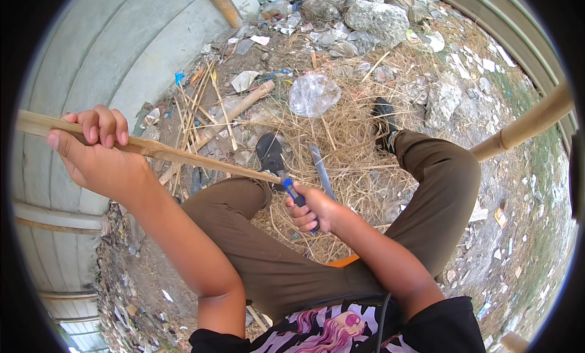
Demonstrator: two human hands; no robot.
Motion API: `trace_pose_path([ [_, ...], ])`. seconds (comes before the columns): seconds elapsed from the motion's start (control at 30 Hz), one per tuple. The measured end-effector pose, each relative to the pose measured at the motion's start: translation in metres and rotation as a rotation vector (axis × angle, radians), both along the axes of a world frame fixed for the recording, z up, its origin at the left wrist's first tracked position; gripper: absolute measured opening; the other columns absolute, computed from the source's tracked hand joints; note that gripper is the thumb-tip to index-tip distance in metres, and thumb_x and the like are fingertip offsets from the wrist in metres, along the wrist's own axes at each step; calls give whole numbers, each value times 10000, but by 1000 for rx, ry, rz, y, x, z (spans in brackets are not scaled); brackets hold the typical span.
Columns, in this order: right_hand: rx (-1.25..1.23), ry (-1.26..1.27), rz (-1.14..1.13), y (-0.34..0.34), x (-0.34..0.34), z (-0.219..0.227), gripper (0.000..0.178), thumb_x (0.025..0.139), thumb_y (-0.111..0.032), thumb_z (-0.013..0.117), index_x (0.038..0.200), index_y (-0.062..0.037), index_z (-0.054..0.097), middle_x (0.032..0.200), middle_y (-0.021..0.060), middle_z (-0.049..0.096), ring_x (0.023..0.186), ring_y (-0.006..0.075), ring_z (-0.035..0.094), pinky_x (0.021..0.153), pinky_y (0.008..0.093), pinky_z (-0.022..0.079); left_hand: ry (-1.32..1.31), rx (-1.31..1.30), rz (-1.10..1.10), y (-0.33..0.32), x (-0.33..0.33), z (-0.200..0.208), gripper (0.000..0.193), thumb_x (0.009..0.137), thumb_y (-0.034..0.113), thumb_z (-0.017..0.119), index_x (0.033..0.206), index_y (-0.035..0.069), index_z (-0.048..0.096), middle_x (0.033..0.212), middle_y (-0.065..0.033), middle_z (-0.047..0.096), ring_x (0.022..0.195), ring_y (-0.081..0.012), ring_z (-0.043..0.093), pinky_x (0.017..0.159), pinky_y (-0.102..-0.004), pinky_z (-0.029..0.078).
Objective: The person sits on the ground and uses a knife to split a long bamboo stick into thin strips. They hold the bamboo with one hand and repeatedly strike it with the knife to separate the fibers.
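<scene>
My left hand (106, 161) is wrapped around a long bamboo strip (195, 160), which slants from the upper left down to a narrow end between my knees. In my right hand (317, 208) is a blue utility knife (297, 198), its fingers closed around the handle. The knife's blade end meets the narrow end of the strip; whether the edge is cutting in is too small to tell. A flat metal blade (320, 171) lies on the dry straw just beyond my right hand, its lower end hidden by that hand.
Thin split sticks (210, 106) and a round bamboo piece (253, 97) lie at the left. A clear plastic bag (314, 95) sits on straw between my shoes. Rocks (378, 21) and litter cover the far ground. A concrete wall (109, 60) stands left; a bamboo pole (524, 124) slants at right.
</scene>
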State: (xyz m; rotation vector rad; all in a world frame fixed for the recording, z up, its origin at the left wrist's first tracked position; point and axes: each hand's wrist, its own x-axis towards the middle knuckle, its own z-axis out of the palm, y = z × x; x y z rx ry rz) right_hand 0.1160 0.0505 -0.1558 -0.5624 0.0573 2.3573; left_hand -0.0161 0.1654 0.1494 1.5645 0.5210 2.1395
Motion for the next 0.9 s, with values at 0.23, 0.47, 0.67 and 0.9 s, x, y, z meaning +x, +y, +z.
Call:
trace_pose_path([
  [0.23,814,-1537,-351,-18,-43,14,593,1087,-433,270,801,-7,568,597,179,581,485,373,554,514,483,462,24,-6,9,2,12,2,394,1072,397,428,991,12,452,692,-17,337,551,-101,347,441,-231,290],
  [0.47,378,-861,22,-4,-11,-19,570,1071,-506,278,798,-67,521,541,62,468,445,226,471,432,402,413,23,7,-10,11,8,-1,402,1068,409,440,982,17,462,658,-16,364,515,-91,349,430,-224,309],
  [0.67,108,-1333,-229,3,46,-85,516,1038,-535,393,880,-75,563,629,51,545,514,183,543,526,354,492,-44,-64,102,22,-15,1,382,1076,381,413,975,15,455,659,-26,372,515,-98,352,438,-240,321],
  [0.9,252,-2337,663,-40,31,-134,437,967,-420,573,1054,-6,684,1143,184,675,1094,276,660,925,458,502,-31,-85,139,13,-6,0,414,1061,405,448,993,-3,460,664,-41,385,519,-106,365,453,-252,334],
])
